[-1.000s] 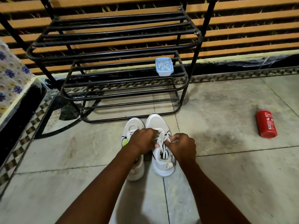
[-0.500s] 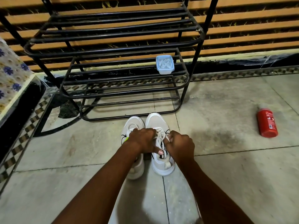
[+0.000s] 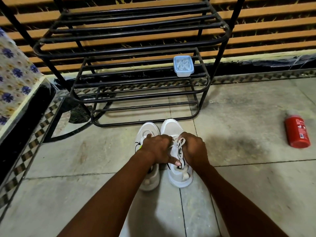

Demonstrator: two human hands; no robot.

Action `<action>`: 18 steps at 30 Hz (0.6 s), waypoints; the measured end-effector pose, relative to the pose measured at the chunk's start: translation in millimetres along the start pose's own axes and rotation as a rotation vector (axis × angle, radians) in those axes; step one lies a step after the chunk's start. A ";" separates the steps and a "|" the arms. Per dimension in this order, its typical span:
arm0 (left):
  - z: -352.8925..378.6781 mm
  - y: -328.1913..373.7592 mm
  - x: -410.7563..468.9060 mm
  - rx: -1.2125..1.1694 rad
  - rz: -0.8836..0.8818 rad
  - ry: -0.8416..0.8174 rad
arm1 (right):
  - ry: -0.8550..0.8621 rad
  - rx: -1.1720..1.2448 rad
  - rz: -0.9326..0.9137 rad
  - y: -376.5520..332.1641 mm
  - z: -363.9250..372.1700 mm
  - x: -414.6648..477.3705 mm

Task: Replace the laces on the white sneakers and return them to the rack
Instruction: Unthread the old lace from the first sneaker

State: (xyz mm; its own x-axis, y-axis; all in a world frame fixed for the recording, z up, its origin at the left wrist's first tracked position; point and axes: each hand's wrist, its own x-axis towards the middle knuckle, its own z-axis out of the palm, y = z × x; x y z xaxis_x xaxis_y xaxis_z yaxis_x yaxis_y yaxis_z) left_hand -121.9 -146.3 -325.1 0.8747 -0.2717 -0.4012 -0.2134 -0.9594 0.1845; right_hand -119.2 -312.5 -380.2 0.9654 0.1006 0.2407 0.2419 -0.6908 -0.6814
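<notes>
The right sneaker (image 3: 172, 128) is where the work is: it sits on the floor (image 3: 248, 189) touching the left sneaker (image 3: 150, 183), both toes pointing at the rack (image 3: 204, 79) just ahead. The lace (image 3: 181, 142) stands up in loose loops over the tongue. My left hand (image 3: 157, 147) reaches across the left sneaker, fingers curled on a strand, thumb laid down along the tongue, which I judge steadies the shoe. My right hand (image 3: 195, 148) is curled on the far side, pinching the same lace, so the two can pull against each other. Lacing looks well along but not tied. A pale blue tub (image 3: 183, 65) rests on a rack shelf, its white contents unclear. A red bottle (image 3: 297, 134) lies well off to the right.
</notes>
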 end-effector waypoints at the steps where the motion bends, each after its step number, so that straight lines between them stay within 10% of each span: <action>1: 0.8 0.5 0.4 -0.001 0.000 0.002 | 0.011 0.082 0.170 1.4 1.0 3.3; 5: 2.6 0.1 4.1 0.002 -0.002 0.003 | -0.073 0.567 0.557 5.4 3.9 22.3; 13: 0.8 0.2 8.6 0.011 0.000 -0.021 | -0.430 0.178 -0.158 8.6 -17.9 48.0; 18: 1.1 -0.2 9.2 -0.002 -0.009 -0.030 | -0.744 -0.161 -0.252 2.6 -33.1 73.8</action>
State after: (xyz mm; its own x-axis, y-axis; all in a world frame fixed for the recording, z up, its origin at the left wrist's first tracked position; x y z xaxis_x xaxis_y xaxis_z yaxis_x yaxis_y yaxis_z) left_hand -114.3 -148.7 -329.8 0.8633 -0.2652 -0.4294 -0.2047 -0.9617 0.1823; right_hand -50.6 -330.5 -341.4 0.7092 0.6792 -0.1887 0.4989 -0.6728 -0.5463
